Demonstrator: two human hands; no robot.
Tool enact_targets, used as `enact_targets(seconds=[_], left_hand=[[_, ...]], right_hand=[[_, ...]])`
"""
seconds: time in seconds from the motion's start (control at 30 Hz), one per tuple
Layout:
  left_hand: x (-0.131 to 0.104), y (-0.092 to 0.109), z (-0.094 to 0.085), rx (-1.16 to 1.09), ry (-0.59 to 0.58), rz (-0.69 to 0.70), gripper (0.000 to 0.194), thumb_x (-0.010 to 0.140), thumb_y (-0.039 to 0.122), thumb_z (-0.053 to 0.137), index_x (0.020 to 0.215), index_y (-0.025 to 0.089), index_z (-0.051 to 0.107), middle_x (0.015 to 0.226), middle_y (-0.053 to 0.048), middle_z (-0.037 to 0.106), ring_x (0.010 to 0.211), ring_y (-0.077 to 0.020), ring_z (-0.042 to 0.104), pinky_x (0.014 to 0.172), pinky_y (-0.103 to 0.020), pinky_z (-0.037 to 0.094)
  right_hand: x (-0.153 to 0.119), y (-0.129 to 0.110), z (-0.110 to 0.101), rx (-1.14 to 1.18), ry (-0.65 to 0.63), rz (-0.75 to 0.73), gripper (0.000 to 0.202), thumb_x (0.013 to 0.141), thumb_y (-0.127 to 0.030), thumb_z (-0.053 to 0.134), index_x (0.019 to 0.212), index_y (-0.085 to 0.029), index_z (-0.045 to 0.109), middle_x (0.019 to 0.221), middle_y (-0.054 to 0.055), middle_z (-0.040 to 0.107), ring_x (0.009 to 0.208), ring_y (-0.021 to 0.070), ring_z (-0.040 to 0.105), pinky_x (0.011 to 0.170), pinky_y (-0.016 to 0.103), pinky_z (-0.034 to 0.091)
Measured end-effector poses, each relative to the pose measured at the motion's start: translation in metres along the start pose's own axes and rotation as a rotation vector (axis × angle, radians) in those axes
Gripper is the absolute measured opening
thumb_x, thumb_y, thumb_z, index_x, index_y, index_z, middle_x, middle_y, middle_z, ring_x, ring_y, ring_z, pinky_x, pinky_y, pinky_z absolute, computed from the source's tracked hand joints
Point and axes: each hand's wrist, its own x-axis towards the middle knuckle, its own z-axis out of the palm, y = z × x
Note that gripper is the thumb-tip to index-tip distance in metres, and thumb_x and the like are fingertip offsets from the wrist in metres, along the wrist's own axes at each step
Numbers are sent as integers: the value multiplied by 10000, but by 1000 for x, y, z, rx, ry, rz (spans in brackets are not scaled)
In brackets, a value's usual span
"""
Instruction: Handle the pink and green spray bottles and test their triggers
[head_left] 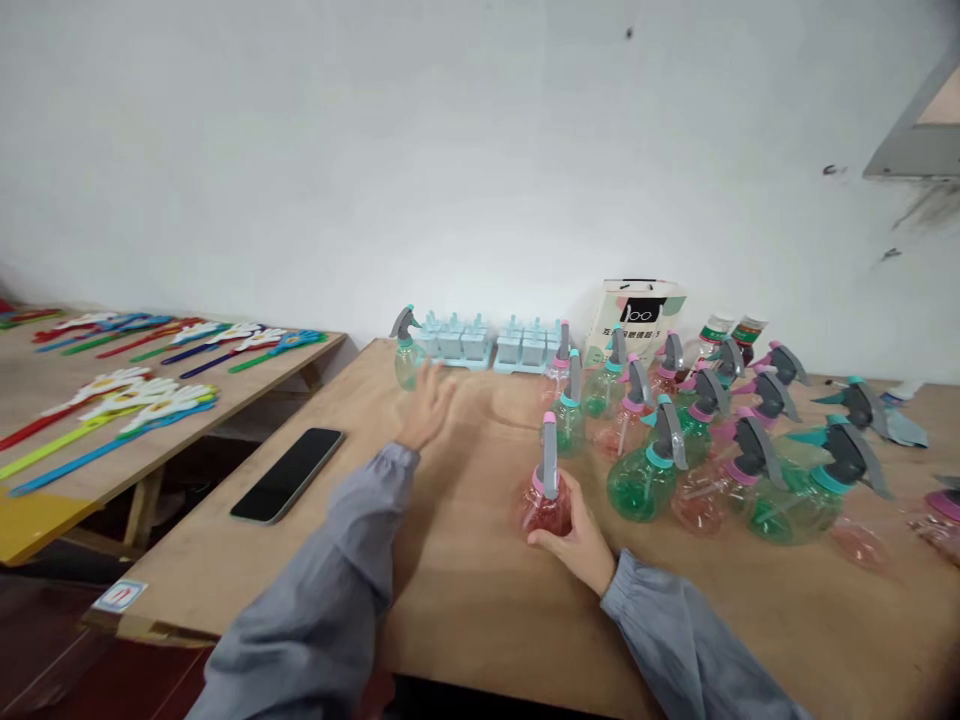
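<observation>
My right hand (581, 545) is wrapped round the body of a pink spray bottle (546, 512) with a grey trigger and pink collar, which stands upright on the table. My left hand (429, 408) is stretched out with its fingers apart, slightly blurred. Just beyond it stands a green spray bottle (407, 362) at the back left; whether the fingertips touch it I cannot tell. Right of my right hand, several more spray bottles crowd together, among them a green one (643, 482) and a pink one (709, 492).
Pale blue ice-pop moulds (474, 345) sit against the wall beside a printed carton (637, 315). A black phone (289, 475) lies at the left of the wooden table (465, 610). On a second table (112, 455) lie several colourful hand-shaped clappers (150, 405).
</observation>
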Motion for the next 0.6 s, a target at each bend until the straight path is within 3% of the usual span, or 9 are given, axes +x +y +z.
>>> enact_targets(seconds=[0.07,0.1,0.2,0.3,0.37,0.47,0.6], left_hand=[[-39,28,10,-218,-280,186,847,870,735,478,1529,220,351,1659,-153,253,1547,-332,213,1253,-517,200],[-58,41,16,-305,-394,216,939,808,719,601,1552,225,310,1660,-162,248,1539,-351,229,1240,-528,238],[-100,77,33,-471,-513,147,1072,709,580,793,1569,237,253,1613,-185,336,1477,-360,358,1173,-525,365],[-117,99,44,-583,-492,52,761,808,478,724,1462,228,425,1371,-161,598,1184,-279,632,1020,-466,511],[-121,104,45,-620,-440,10,592,830,439,700,1354,221,530,1244,-134,667,1057,-238,669,949,-427,545],[-125,102,35,-684,-342,-61,531,771,414,760,1239,217,605,1190,-127,684,1086,-258,660,948,-428,544],[-132,100,8,-777,-203,-158,464,753,393,768,1170,231,647,1227,-105,659,1174,-276,643,1063,-480,483]], right_hand=[[-1,0,6,26,14,-7,1008,715,-678,765,1504,-238,318,1451,166,534,1360,342,524,1164,535,392],[-1,0,9,37,14,-16,1012,730,-674,755,1518,-239,292,1464,171,519,1369,337,515,1165,534,392],[-2,-1,14,38,-13,-68,1010,756,-673,731,1541,-250,257,1474,177,500,1359,335,519,1143,540,419],[-5,-5,13,-7,-89,-179,936,772,-691,700,1512,-251,333,1472,170,500,1366,345,505,1139,541,423],[-6,-7,8,-59,-88,-239,825,837,-666,642,1494,-247,370,1480,159,495,1394,338,474,1165,534,393],[2,-12,1,-149,137,-220,700,938,-571,545,1512,-237,323,1520,155,438,1440,309,411,1200,536,338],[45,-15,-4,-253,458,-238,720,933,-524,561,1514,-209,274,1535,175,363,1485,301,315,1230,558,252]])
